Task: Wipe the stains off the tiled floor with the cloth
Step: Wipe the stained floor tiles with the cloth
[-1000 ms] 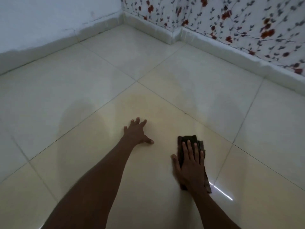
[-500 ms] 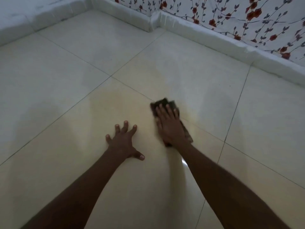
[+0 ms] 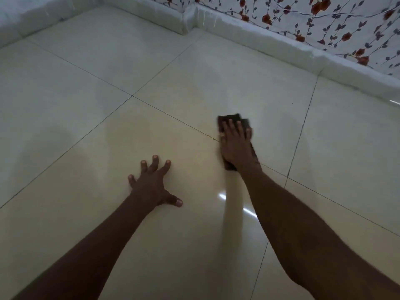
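Head view, the only one: a tiled floor [image 3: 86, 118] of pale glossy squares runs to a white skirting [image 3: 249, 29] where two walls meet at the far corner, the right wall carrying a red-flower pattern [image 3: 324, 16]. The right hand [image 3: 237, 145] lies flat on a dark folded cloth [image 3: 233, 119], fingers straight and close together, pressing it to the floor; the cloth sits across a grout line [image 3: 186, 124], right of the middle of the visible floor and well short of the far skirting, its far edge showing past the fingertips. The left hand [image 3: 152, 184] is splayed wide on a bare tile, nearer the person and to the left, palm down, holding nothing, apparently bracing body weight. No distinct stain can be made out; a faint yellowish cast on the tile under the left hand may be only reflection. Risks, as judged: the tile looks slick, so the bracing hand could slide if weight shifts forward; the cloth is pinned only by flat pressure and may bunch or slip out on a quick stroke; grime in the grout may be skipped by the flat cloth.
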